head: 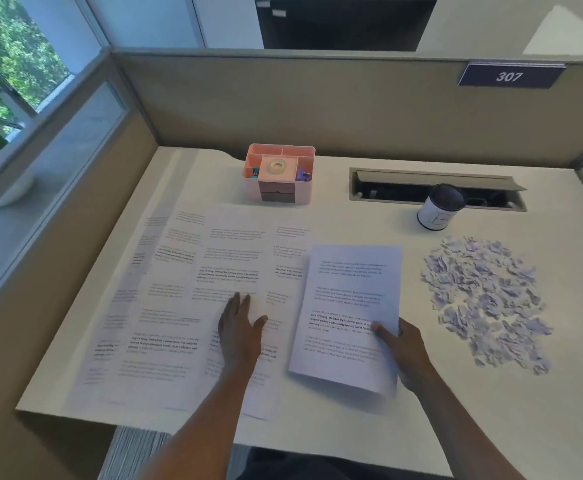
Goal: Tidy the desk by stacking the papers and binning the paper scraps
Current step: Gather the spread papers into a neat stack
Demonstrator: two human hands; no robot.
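— Holding anything?

— Yes: my right hand (406, 351) grips a sheaf of printed papers (348, 313) by its right edge, thumb on top, just right of the loose sheets (179, 299) spread across the bench (490, 410).

— Your left?

— My left hand (239, 332) lies flat on those sheets, fingers (237, 301) spread, grasping nothing.

— The scraps?

— The paper scraps (487, 299) are heaped at the right, near a small can (439, 209). A pink organiser (279, 173) stands behind the sheets.
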